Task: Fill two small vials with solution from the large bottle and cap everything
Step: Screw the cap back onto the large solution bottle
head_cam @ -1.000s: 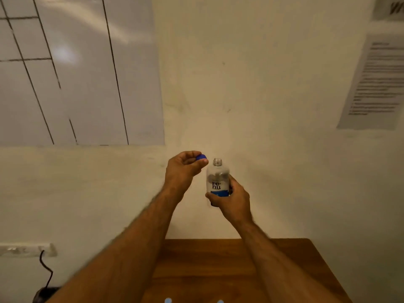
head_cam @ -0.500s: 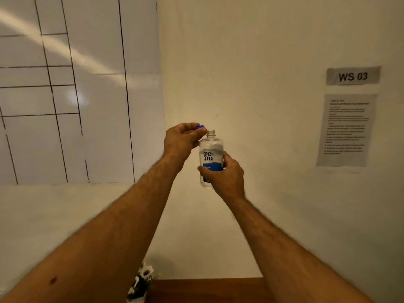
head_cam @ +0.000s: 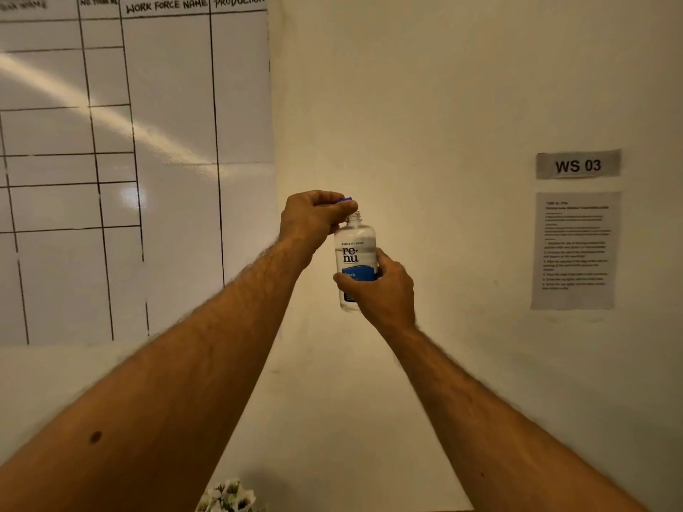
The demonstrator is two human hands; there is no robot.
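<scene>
In the head view, a large bottle (head_cam: 355, 258) of clear solution is held upright at the centre of the frame, in front of a pale wall. It is gripped around its lower half by the right hand (head_cam: 382, 290), fingers curled round the label. A small blue cap (head_cam: 345, 198) is pinched in the left hand (head_cam: 314, 219), just above and left of the open neck, nearly touching it. The capping step appears to be in hand; next, the cap would need to be centred on the threads and twisted down. No vials are seen. A ruled whiteboard (head_cam: 166, 123) fills the upper left; a paper notice (head_cam: 574, 251) hangs at right.
</scene>
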